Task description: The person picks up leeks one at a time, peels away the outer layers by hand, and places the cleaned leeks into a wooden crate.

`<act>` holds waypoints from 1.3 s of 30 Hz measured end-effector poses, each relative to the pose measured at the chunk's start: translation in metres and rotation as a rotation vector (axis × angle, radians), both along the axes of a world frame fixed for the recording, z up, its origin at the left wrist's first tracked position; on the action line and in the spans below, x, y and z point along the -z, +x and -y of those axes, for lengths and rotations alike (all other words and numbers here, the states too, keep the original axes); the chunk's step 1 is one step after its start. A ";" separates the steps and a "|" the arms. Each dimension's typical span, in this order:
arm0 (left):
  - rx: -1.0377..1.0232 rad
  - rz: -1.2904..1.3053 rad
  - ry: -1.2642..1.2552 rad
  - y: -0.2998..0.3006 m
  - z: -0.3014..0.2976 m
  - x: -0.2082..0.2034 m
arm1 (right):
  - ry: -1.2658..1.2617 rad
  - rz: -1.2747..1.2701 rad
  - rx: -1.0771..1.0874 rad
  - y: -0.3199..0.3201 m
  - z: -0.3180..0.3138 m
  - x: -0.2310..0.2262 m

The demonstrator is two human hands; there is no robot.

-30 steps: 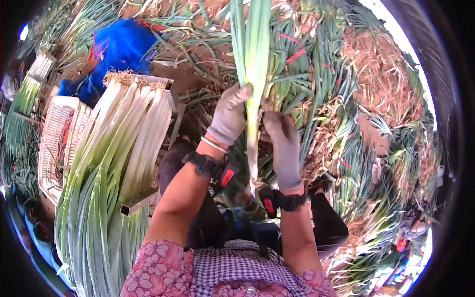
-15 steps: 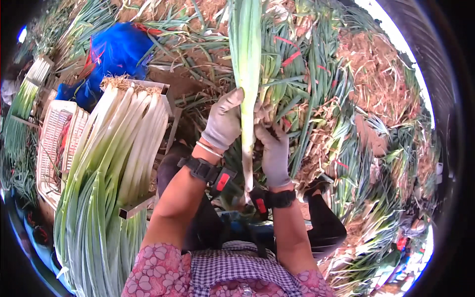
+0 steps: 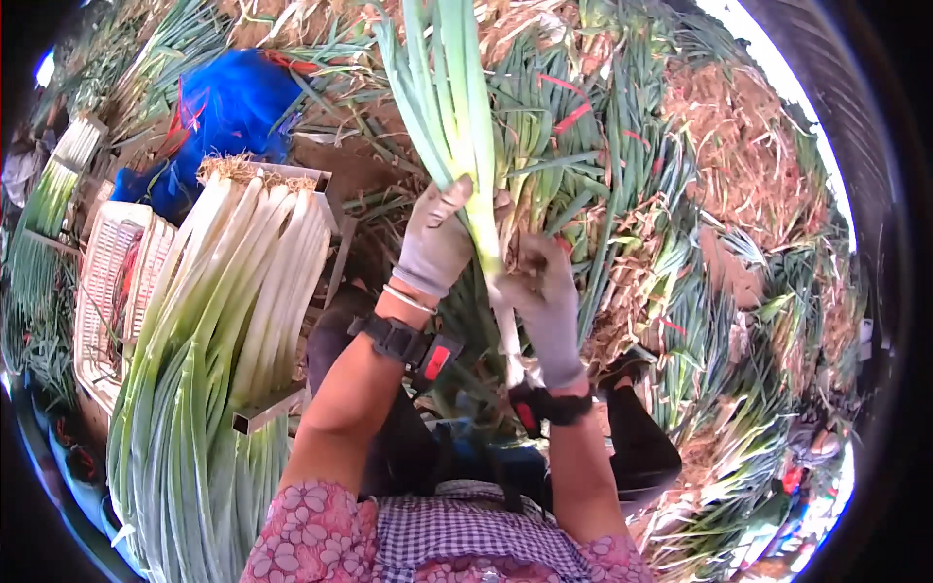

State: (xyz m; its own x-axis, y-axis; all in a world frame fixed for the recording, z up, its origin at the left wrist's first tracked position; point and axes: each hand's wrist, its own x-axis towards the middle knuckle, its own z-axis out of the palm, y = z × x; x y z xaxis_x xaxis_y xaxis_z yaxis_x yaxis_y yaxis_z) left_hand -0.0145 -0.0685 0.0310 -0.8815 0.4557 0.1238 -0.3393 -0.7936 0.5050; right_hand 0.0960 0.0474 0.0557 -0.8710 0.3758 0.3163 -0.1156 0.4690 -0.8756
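Note:
A long leek [image 3: 481, 225] stands nearly upright before me, its green leaves fanned out at the top and its pale root end pointing down toward my lap. My left hand [image 3: 431, 248], in a pale glove, is closed around it where the leaves meet the white stem. Lower down, my right hand [image 3: 546, 316], gloved too, has its thumb side against the stem with the fingers curled; slight blur softens them. At my left, a thick pile of trimmed leeks [image 3: 209, 301] lies in a metal frame [image 3: 270, 408], roots toward the far side.
Behind the pile are a white plastic basket [image 3: 105, 291] and a blue bundle [image 3: 238, 102]. Heaps of leeks [image 3: 632, 194] with red ties cover the ground ahead and to the right, among dry peelings [image 3: 734, 146]. Another frame of leeks [image 3: 58, 180] stands far left.
The leek's top has tilted left and its leaves have spread apart. Its root end has swung slightly right. My right hand has shifted a little with the stem; my left keeps its grip.

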 end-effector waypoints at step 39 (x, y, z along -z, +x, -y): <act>0.038 -0.010 0.067 -0.013 0.012 -0.017 | -0.036 0.506 -0.018 0.064 -0.051 0.051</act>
